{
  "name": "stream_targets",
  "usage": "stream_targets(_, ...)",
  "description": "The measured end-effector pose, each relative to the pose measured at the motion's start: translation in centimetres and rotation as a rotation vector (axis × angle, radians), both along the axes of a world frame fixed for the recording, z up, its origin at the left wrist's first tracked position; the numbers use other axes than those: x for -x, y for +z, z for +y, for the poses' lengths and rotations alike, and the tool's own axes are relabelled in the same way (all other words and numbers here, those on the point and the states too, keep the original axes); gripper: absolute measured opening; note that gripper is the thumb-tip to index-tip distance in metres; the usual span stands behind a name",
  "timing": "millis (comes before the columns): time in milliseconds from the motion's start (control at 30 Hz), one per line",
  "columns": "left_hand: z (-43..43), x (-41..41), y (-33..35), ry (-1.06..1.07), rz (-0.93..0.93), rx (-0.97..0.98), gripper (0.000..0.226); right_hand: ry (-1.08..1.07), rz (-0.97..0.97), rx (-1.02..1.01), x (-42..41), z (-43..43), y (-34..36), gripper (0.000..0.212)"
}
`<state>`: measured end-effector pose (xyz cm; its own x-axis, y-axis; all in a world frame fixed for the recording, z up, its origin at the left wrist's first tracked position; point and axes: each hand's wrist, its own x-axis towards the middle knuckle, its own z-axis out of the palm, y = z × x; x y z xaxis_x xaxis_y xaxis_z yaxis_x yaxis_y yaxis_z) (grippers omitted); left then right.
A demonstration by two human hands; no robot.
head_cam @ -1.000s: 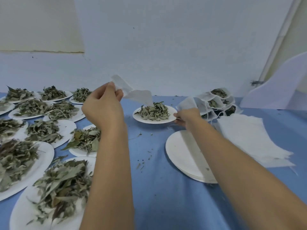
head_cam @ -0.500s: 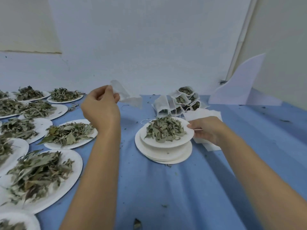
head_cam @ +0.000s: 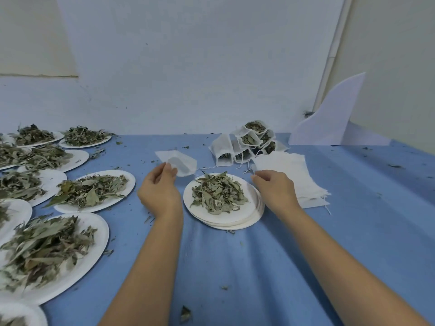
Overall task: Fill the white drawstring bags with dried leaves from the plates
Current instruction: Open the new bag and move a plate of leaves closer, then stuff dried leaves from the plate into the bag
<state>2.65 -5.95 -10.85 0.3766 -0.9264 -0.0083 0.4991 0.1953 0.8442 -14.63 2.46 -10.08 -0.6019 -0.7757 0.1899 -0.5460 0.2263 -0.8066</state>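
Observation:
My left hand (head_cam: 160, 190) pinches an empty white drawstring bag (head_cam: 182, 162) by its near edge, just above the blue cloth and left of the middle plate. That white plate (head_cam: 250, 196) holds a heap of dried leaves (head_cam: 217, 195) and sits on top of a stack of empty plates (head_cam: 235, 225). My right hand (head_cam: 276, 190) hovers at the plate's right rim with fingers loosely curled, and I see nothing held in it.
Several filled bags (head_cam: 249, 142) are piled at the back. A stack of flat empty bags (head_cam: 292, 177) lies right of my right hand. Several leaf-laden plates (head_cam: 91, 192) cover the left side. Leaf crumbs dot the blue tablecloth (head_cam: 235, 267). A wall stands behind.
The left hand has lowered the bag from mid-air towards the cloth. The right hand set the leaf plate on the stack and now sits at its rim.

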Motion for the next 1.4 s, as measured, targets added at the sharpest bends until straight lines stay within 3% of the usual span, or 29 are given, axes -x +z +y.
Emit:
stream_targets(67,0.2,0.5,-0.7,-0.034,0.064,-0.056,0.008,-0.008,-0.12,0.079,-0.2,-0.2,-0.5,0.032)
stream_targets(167,0.6,0.9,-0.9,-0.084,0.13,-0.086,0.006,-0.047,-0.404,0.189,-0.7,-0.6,-1.4,0.019)
stream_targets(233,0.8,1.3,-0.9,-0.104,0.122,-0.082,0.009,-0.066,-0.526,0.231,-1.0,-0.9,-1.8,0.034)
stream_targets(300,0.9,1.7,-0.8,-0.111,0.056,-0.06,0.01,-0.044,-0.618,0.275,-1.3,-1.1,-1.8,0.022)
stream_targets(333,1.0,1.9,-0.8,-0.112,0.01,-0.043,0.01,-0.029,-0.662,0.292,-1.6,-1.3,-1.8,0.015)
stream_targets(400,1.0,2.2,-0.8,-0.109,-0.078,-0.005,0.012,-0.029,-0.723,0.308,-2.0,-1.3,-1.7,0.03)
stream_targets(533,1.0,2.1,-0.9,-0.079,-0.106,0.013,0.014,-0.037,-0.706,0.339,-2.2,-1.5,-1.7,0.03)
stream_targets(633,1.0,1.8,-0.7,-0.046,-0.06,-0.007,0.015,-0.02,-0.567,0.322,-2.5,-1.6,-1.7,0.033)
stream_targets(767,0.6,0.7,0.5,0.045,-0.009,0.036,0.014,0.232,-0.072,0.335,-2.9,-0.9,-0.6,0.044)
stream_targets(867,0.3,0.2,1.4,0.067,0.0,0.078,0.013,0.537,0.263,0.137,-3.2,-1.0,0.4,0.058)
stream_targets(933,0.3,0.4,1.5,0.062,0.004,0.082,0.014,0.605,0.458,-0.031,-3.4,-1.2,0.2,0.061)
stream_targets(1067,0.5,0.7,1.5,0.048,0.016,0.051,0.013,0.621,0.532,-0.179,-3.6,-1.3,-1.1,0.059)
stream_targets(1400,0.7,0.7,1.1,0.068,0.015,0.007,0.01,0.511,0.631,-0.12,-4.3,-2.1,-1.5,0.033)
